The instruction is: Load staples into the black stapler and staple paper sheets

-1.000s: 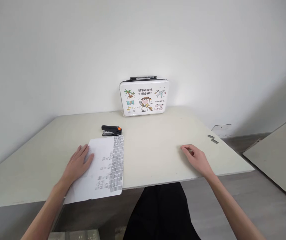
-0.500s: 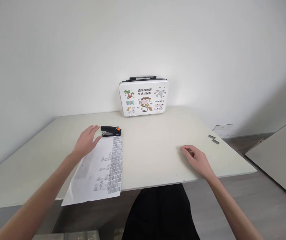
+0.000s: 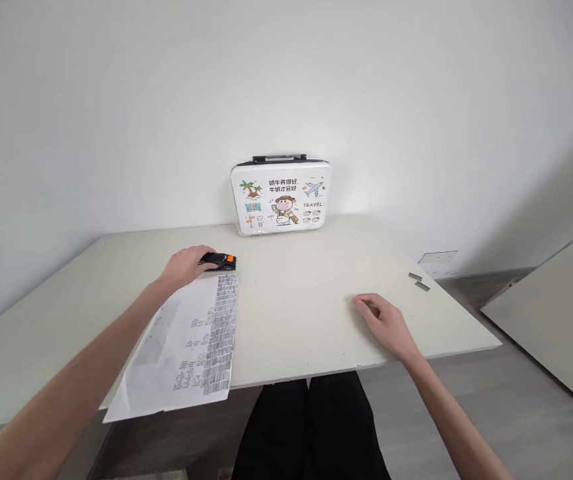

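My left hand is closed around the left end of a black stapler with an orange part. The stapler lies on the table just beyond the top edge of the printed paper sheets. These sheets hang a little over the table's front edge, partly below my left forearm. My right hand rests on the table at the right, its fingers curled with thumb and forefinger near each other. Nothing shows in its grasp. Two staple strips lie beyond it, near the table's right edge.
A white case with cartoon prints and a black handle leans against the wall at the back of the pale table. A socket plate is on the wall at right. A white panel stands beyond the table's right side.
My left hand has moved forward onto the stapler and closed around its left end. The right hand keeps its curled pose on the table. The view has shifted slightly.
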The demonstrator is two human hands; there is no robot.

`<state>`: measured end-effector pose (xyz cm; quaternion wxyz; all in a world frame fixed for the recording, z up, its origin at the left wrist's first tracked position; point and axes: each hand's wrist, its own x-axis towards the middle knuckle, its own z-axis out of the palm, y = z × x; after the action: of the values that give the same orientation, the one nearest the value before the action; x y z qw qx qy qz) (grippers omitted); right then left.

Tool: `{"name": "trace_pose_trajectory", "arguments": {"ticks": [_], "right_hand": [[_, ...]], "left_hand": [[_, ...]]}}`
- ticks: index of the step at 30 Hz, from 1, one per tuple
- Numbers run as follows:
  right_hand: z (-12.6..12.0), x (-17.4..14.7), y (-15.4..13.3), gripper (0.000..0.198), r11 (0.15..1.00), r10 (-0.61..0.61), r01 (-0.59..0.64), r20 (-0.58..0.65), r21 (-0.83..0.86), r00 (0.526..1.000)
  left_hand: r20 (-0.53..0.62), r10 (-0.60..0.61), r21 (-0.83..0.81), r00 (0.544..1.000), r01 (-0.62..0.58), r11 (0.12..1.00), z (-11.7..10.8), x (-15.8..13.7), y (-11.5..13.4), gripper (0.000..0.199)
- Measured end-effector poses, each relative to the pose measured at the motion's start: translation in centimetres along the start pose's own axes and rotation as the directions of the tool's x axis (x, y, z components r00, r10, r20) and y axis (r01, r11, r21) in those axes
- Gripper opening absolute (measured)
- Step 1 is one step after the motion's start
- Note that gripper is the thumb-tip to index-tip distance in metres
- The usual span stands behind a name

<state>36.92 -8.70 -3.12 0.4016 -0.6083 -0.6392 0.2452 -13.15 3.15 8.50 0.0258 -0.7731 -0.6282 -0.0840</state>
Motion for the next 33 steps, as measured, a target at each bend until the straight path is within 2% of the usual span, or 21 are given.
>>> {"name": "trace_pose_trajectory", "arguments": {"ticks": [3,5,8,13,18,23,28,33], "right_hand": [[0.0,0.0,-0.1,0.046,1.000,0.003,-0.003,-0.010,0.016,1.000],[0.0,0.0,-0.2,0.048,1.000,0.005,-0.005,-0.014,0.022,1.000],[0.0,0.0,-0.3,0.048,1.000,0.010,-0.010,-0.014,0.023,1.000],[0.0,0.3,-0.5,0.050,1.000,0.011,-0.010,-0.026,0.026,1.000],[-0.3,0.3,-1.3,0.058,0.997,0.054,-0.054,0.009,0.063,0.999],[-0.5,0.2,-2.0,0.058,0.998,0.001,-0.005,0.068,0.059,0.998],[-0.5,0.1,-2.0,0.059,0.999,-0.037,0.033,0.109,0.042,0.993],[-0.5,0.1,-2.0,0.059,0.999,-0.036,0.030,0.135,0.045,0.990]], "left_hand": [[-0.104,0.042,-0.036,0.994,-0.046,0.998,-0.8,-1.1,2.9,0.046],[-0.161,0.132,-0.065,0.978,-0.144,0.987,-1.0,-1.8,5.9,0.045],[-0.137,0.300,-0.103,0.944,-0.314,0.944,-0.7,-2.8,11.7,0.039],[-0.043,0.391,-0.220,0.919,-0.391,0.894,1.9,-4.6,20.8,0.031],[-0.065,0.455,-0.269,0.888,-0.455,0.849,5.0,-5.3,26.0,0.023],[-0.100,0.428,-0.349,0.898,-0.435,0.830,6.2,-5.2,27.3,0.023],[-0.092,0.337,-0.462,0.937,-0.341,0.819,6.8,-6.1,24.7,0.047],[-0.063,0.339,-0.491,0.939,-0.325,0.808,7.2,-7.3,22.4,0.033]]}}
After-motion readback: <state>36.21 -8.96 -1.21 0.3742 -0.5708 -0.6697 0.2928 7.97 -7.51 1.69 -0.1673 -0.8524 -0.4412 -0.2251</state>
